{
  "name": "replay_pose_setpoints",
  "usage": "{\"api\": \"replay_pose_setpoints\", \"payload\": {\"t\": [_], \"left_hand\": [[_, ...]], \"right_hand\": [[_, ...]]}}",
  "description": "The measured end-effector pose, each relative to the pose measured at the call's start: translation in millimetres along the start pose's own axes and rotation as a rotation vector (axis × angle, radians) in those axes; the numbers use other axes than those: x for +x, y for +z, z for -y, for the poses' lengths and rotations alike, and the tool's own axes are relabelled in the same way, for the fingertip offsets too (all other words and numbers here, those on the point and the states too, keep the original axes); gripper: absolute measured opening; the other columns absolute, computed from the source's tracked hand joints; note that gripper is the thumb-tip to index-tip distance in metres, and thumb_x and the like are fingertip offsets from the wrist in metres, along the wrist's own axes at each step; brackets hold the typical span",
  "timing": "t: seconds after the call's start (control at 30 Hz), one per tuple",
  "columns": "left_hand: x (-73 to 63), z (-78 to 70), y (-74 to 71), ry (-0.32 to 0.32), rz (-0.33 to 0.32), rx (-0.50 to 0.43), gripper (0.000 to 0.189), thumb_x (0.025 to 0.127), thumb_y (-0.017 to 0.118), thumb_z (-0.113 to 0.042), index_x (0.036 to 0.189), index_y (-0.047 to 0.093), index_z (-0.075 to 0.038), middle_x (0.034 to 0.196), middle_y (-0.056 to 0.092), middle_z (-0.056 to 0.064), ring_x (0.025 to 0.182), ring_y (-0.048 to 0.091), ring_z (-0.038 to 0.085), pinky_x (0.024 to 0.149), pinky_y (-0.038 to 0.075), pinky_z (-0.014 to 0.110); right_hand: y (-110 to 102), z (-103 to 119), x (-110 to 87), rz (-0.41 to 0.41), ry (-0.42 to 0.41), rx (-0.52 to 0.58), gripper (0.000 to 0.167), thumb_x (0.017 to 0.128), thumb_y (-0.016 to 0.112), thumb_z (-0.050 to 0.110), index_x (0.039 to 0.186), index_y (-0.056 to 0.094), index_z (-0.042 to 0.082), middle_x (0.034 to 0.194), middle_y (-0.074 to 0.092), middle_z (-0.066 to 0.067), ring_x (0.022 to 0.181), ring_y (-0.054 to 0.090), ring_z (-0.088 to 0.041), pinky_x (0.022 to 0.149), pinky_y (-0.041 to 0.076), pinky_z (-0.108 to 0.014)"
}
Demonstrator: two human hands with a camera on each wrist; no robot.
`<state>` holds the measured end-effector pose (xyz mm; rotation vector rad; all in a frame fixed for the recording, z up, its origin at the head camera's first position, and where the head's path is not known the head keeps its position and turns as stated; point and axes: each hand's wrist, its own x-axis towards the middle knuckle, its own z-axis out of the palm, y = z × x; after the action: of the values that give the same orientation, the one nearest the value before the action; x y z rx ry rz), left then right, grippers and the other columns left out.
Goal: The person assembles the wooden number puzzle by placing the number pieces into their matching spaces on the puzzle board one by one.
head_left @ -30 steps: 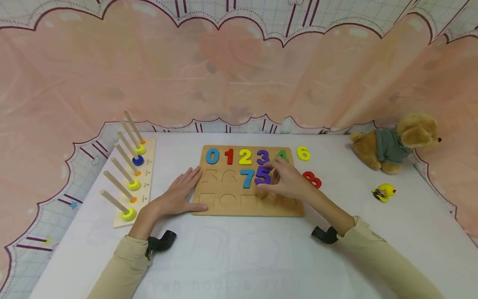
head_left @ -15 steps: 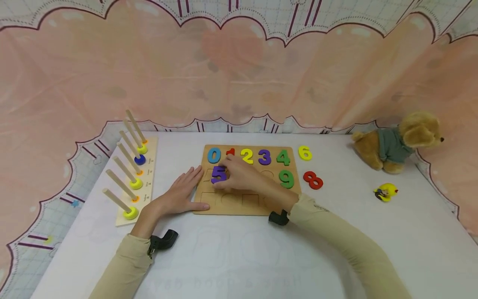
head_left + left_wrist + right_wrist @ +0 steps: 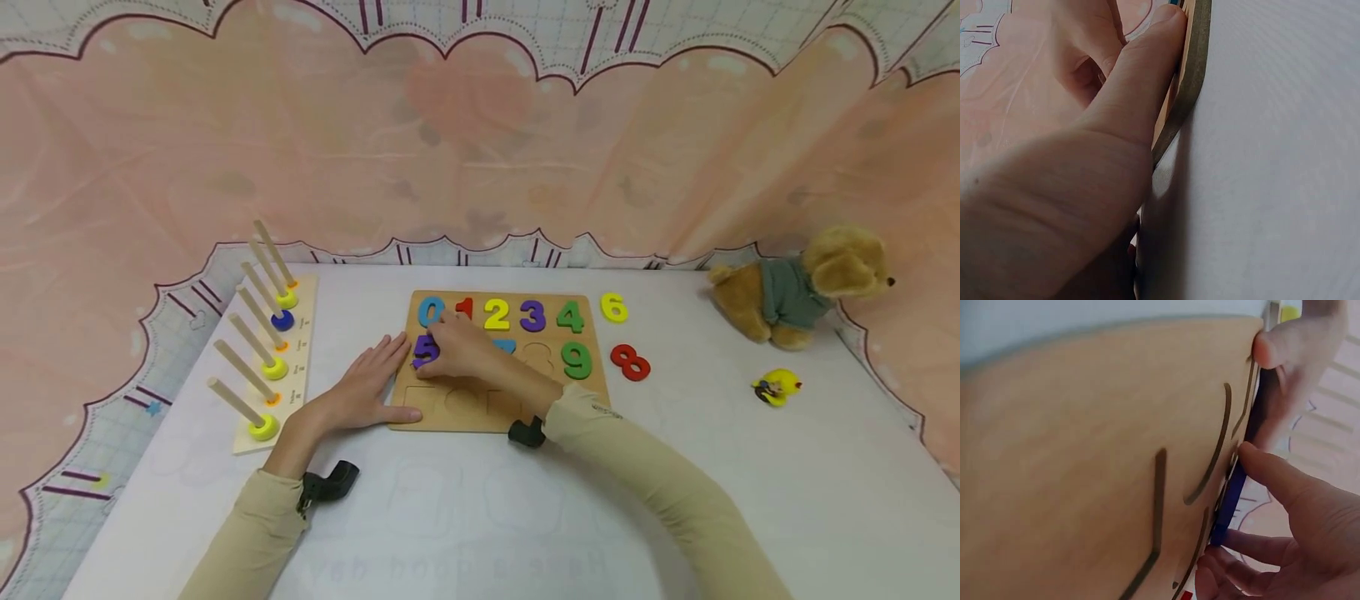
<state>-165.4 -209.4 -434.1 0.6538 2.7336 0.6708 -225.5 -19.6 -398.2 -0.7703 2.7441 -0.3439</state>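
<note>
My right hand (image 3: pixel 467 357) pinches a purple number 5 piece (image 3: pixel 425 350) over the left end of the middle row of a wooden number puzzle board (image 3: pixel 423 419). In the right wrist view thumb and fingers hold the edges of the 5 (image 3: pixel 1230 499), which lies at the board surface; whether it sits fully in its recess I cannot tell. Flat along the board's left edge rests my left hand (image 3: pixel 352 393), thumb on the near corner. The top row holds 0, 1, 2, 3 and 4. A blue 7 (image 3: pixel 505 345) is mostly hidden behind my right hand; a green 9 (image 3: pixel 577 360) sits right of it.
Right of the board lie a yellow 6 (image 3: pixel 613 307) and a red 8 (image 3: pixel 630 362). A peg stand (image 3: pixel 298 358) with rings is on the left. A teddy bear (image 3: pixel 795 292) and a yellow rubber duck (image 3: pixel 777 387) stand farther right.
My right hand has carried the purple 5 leftward across the board, from beside the 7 to the left end of the middle row. My left hand has stayed on the board's edge.
</note>
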Motion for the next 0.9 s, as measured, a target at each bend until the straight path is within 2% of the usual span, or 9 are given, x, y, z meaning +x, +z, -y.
{"api": "replay_pose_setpoints", "payload": {"t": [0.13,0.57,0.9], "left_hand": [[-0.2,0.6,0.0,-0.002,-0.004,-0.003,0.110,0.081,0.070,-0.055,0.156,0.010,-0.003,0.165,0.005,0.016,0.152,0.001,0.039,0.122,0.004,0.058],[-0.3,1.9,0.4,0.007,-0.007,-0.006,0.109,0.081,0.070,-0.055,0.156,0.010,-0.003,0.165,0.006,0.015,0.152,0.000,0.038,0.122,0.003,0.057],[-0.4,0.3,0.1,0.022,-0.014,0.005,0.109,0.081,0.070,-0.057,0.155,0.012,-0.001,0.164,0.007,0.018,0.151,0.002,0.041,0.121,0.006,0.060]], "right_hand": [[-2.4,1.6,1.4,0.010,0.017,-0.005,0.069,0.080,0.073,0.054,0.131,0.058,0.010,0.127,0.054,-0.008,0.108,0.050,-0.020,0.092,0.052,-0.030],[-0.1,8.4,1.5,0.048,0.015,-0.060,0.080,0.082,0.070,0.055,0.143,0.046,0.010,0.137,0.046,-0.012,0.117,0.044,-0.023,0.096,0.052,-0.035],[-2.5,8.6,-1.6,0.058,0.035,-0.039,0.077,0.081,0.071,0.053,0.141,0.048,0.009,0.135,0.047,-0.011,0.117,0.044,-0.022,0.098,0.052,-0.034]]}}
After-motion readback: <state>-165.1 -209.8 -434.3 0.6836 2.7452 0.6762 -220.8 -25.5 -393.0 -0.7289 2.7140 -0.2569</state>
